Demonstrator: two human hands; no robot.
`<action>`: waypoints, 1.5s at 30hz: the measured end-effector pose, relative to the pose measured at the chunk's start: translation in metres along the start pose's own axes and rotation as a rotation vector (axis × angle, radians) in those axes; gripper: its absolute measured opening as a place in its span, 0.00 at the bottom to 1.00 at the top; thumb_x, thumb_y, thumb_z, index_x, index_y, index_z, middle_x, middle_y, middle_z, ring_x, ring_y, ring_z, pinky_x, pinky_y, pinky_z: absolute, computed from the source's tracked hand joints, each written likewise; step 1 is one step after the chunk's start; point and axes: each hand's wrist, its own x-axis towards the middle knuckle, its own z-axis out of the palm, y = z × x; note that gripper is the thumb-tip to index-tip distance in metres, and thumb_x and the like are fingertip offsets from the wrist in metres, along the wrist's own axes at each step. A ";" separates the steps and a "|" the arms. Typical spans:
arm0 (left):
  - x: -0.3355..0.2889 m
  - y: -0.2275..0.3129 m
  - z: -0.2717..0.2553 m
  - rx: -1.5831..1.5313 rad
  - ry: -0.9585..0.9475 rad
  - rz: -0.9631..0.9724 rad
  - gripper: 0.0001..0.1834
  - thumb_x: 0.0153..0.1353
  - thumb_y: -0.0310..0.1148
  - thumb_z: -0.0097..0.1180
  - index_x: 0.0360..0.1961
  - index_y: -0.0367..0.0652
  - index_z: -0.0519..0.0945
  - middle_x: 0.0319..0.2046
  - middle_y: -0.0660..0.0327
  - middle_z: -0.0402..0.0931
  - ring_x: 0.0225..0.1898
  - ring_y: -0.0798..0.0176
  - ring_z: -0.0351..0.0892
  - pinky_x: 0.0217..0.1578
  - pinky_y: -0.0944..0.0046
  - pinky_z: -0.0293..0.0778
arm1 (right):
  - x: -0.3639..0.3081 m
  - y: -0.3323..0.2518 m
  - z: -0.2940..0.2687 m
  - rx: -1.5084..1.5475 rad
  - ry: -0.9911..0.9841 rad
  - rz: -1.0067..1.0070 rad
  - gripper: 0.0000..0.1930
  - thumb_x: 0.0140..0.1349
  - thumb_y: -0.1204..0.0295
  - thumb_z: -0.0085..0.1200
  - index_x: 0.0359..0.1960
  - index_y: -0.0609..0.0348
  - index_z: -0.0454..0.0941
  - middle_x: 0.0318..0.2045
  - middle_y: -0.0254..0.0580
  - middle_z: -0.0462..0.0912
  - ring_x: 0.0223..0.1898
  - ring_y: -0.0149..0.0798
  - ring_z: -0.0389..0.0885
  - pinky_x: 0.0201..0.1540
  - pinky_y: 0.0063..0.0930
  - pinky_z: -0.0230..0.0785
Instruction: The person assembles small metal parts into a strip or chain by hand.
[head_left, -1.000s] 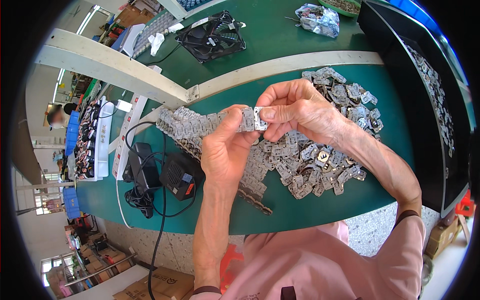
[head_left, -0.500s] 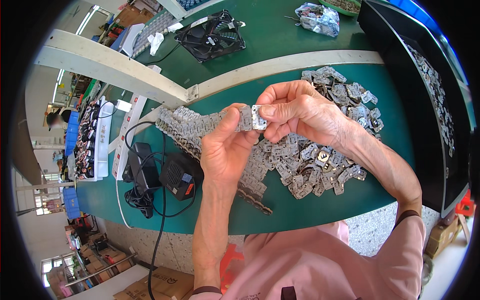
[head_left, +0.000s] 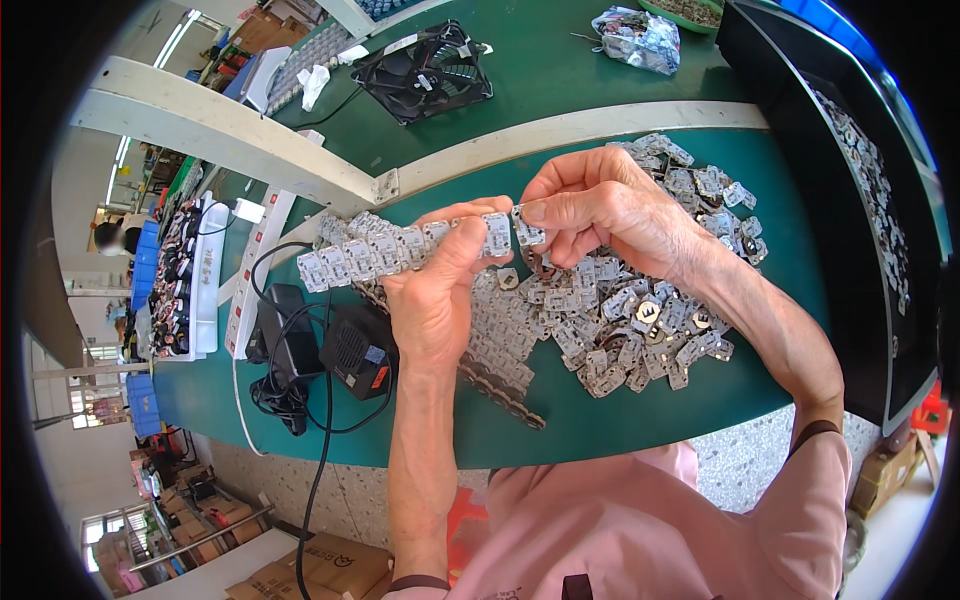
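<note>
My left hand [head_left: 432, 300] is closed around a row of small grey-white circuit boards [head_left: 360, 258], lined up side by side, with the thumb pressed on its face near the right end. At that end my right hand [head_left: 625, 212] pinches one small circuit board [head_left: 528, 226] between thumb and fingers. Whether this board touches the row I cannot tell. Below and right of my hands lies a loose heap of similar boards [head_left: 620, 325], some with round metal parts. Partly hidden by my left hand, more boards lie in neat rows [head_left: 500, 345] on the green table [head_left: 650, 420].
Left of my left arm are a black boxy device [head_left: 357, 345], a black adapter [head_left: 283, 325] with tangled cables, and a white power strip [head_left: 243, 290]. A black fan [head_left: 425, 75] and a plastic bag [head_left: 637, 40] lie beyond the white rail [head_left: 560, 130]. A black bin [head_left: 840, 200] stands right.
The row in my left hand has turned, showing its pale faces and reaching further left. My left hand has shifted slightly left. The right hand still pinches a board, now slightly further right.
</note>
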 end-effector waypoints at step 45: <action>0.001 -0.005 0.000 0.054 0.000 -0.007 0.07 0.58 0.26 0.56 0.35 0.32 0.78 0.32 0.56 0.77 0.32 0.63 0.78 0.32 0.62 0.77 | 0.006 0.007 -0.004 0.024 0.011 -0.005 0.09 0.53 0.73 0.61 0.32 0.66 0.78 0.23 0.38 0.80 0.19 0.26 0.78 0.24 0.16 0.74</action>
